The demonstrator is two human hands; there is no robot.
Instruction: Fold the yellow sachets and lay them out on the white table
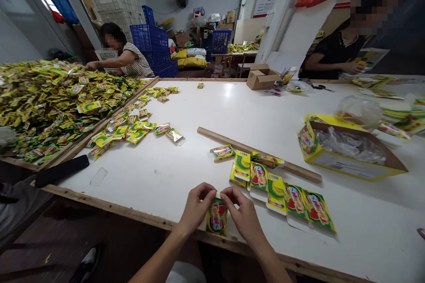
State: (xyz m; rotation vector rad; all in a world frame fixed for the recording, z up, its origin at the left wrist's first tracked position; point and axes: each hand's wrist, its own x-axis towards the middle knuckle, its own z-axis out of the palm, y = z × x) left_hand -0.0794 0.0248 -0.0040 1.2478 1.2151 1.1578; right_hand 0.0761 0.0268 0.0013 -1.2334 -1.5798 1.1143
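A small green and yellow candy box (217,217) with a watermelon print is held upright at the table's near edge. My left hand (198,205) pinches its top left corner between thumb and fingers. On the top right corner, my right hand (239,210) grips in the same way, both thumbs by the white top flap. To the right, several flat candy boxes (276,192) lie overlapped in a row, some with white flaps sticking out. A wooden strip (259,152) runs behind them.
Loose small boxes (133,129) are scattered at left, beside a large heap of them (59,101) behind a wooden rail. An open yellow carton (348,166) with clear plastic stands right. Co-workers sit at far left (133,64) and far right (338,55).
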